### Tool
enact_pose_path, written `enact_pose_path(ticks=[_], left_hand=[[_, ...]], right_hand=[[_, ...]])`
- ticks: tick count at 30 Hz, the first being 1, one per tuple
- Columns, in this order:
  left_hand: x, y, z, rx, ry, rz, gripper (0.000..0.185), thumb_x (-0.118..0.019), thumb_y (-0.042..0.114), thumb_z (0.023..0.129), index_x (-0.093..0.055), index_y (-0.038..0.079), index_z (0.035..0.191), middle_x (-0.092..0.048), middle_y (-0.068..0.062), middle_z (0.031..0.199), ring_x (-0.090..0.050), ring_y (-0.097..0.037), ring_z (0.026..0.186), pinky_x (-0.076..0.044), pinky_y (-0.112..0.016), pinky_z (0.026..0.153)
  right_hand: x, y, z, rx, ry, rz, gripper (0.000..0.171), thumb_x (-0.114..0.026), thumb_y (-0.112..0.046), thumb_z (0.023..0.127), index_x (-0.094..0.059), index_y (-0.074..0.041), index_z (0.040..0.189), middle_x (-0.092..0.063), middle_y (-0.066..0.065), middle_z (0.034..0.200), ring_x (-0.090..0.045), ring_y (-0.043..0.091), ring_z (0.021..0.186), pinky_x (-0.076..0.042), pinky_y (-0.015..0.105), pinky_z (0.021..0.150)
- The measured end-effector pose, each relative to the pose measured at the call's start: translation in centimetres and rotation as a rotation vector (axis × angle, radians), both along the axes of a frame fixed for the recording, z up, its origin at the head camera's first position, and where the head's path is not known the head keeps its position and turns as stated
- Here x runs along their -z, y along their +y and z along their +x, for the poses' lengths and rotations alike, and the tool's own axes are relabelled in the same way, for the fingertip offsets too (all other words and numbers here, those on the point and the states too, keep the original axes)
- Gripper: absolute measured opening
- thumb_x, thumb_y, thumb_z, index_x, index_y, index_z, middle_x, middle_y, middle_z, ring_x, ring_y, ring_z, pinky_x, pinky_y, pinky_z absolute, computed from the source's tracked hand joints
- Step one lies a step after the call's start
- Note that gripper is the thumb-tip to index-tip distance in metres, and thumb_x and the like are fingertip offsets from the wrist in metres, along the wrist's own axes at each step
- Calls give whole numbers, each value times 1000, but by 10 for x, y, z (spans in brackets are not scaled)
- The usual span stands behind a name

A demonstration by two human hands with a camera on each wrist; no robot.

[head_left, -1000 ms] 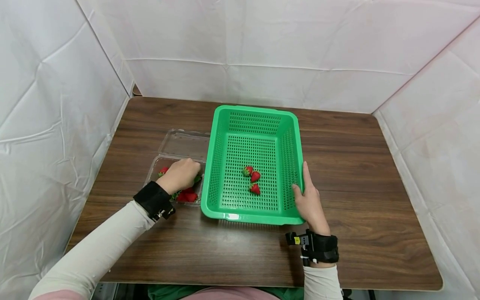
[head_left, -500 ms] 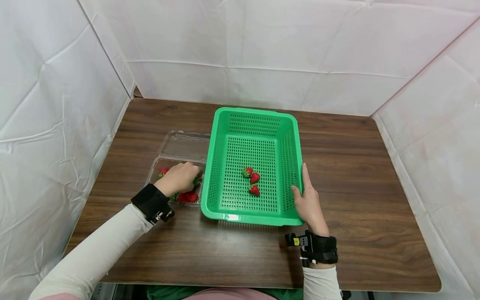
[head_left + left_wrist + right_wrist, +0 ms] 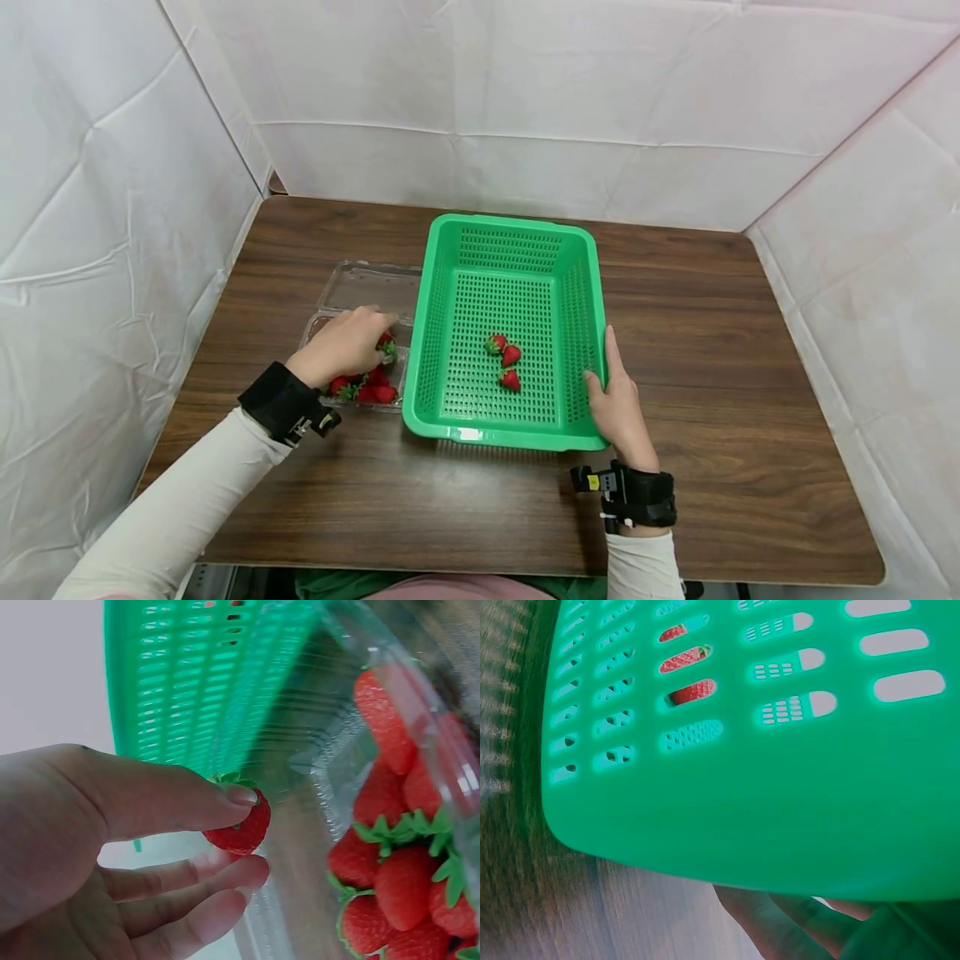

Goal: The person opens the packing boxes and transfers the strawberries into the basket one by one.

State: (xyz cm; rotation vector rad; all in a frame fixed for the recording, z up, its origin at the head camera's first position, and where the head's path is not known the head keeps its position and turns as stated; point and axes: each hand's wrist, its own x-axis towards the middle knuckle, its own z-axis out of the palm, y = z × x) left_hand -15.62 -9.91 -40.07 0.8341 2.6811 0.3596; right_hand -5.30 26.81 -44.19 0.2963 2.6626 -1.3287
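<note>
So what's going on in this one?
A person's left hand pinches a strawberry over an open clear box, where more strawberries lie. The right hand holds the near part of the right side of a green basket standing next to the box. Three strawberries lie in the basket.

Brown wood-grain table [image 3: 750, 400], creased white sheeting [image 3: 570, 75] behind

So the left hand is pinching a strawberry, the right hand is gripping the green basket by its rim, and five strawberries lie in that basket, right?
Not quite: the head view shows three strawberries in the green basket, not five. The left hand does pinch a strawberry, and the right hand does grip the rim.
</note>
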Motion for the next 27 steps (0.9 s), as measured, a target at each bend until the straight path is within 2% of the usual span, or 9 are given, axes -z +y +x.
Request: enact_pose_path(ticks=[3, 6, 10, 15, 18, 24, 27], left_hand=[[-6, 0, 0, -3, 15, 16, 52, -66, -2, 83, -54, -2, 134, -60, -25, 119, -39, -18, 57, -25, -27, 51], [-9, 0, 1, 0, 17, 27, 52, -64, -4, 83, -54, -3, 133, -60, -25, 118, -37, -18, 57, -24, -27, 52], [-9, 0, 1, -1, 20, 41, 50, -64, -5, 82, -55, -3, 131, -61, -25, 114, -40, -19, 62, -25, -27, 53], [-13, -2, -4, -15, 46, 81, 33, -67, -2, 83, -63, 0, 116, -62, -19, 100, -45, -20, 68, -31, -28, 56], [-21, -3, -7, -35, 82, 105, 26, -67, -1, 83, -64, 3, 108, -62, -17, 97, -45, -20, 66, -32, -29, 56], [-42, 0, -10, -44, 190, 178, 23, -67, 2, 86, -63, 2, 108, -61, -19, 104, -48, -24, 72, -36, -33, 63], [-51, 7, -10, -34, 221, 206, 22, -65, 2, 88, -63, 2, 109, -60, -20, 107, -49, -25, 75, -36, -34, 64]], right_hand=[[0, 0, 0, 2, 0, 2, 75, -39, -12, 104, 13, -40, 151, -14, 20, 161, -61, 37, 101, -45, 34, 68], [1, 0, -1, -3, 3, 8, 75, -38, -12, 104, 13, -40, 151, -14, 20, 161, -61, 37, 102, -45, 35, 68], [1, 0, -1, -10, 12, 9, 75, -39, -12, 104, 13, -39, 151, -13, 20, 161, -61, 36, 98, -43, 35, 67], [0, 0, 0, -7, 18, 11, 75, -39, -12, 104, 12, -39, 152, -13, 20, 161, -60, 35, 94, -42, 34, 66], [0, 0, 0, -5, 13, 15, 75, -39, -12, 104, 13, -38, 152, -13, 20, 161, -60, 36, 96, -43, 34, 67], [-1, 0, -1, 0, 4, 16, 75, -39, -12, 104, 12, -38, 152, -13, 19, 161, -60, 37, 102, -43, 35, 68], [-1, -1, -1, -1, -1, 18, 75, -39, -12, 104, 12, -38, 152, -13, 18, 162, -60, 36, 100, -42, 36, 69]])
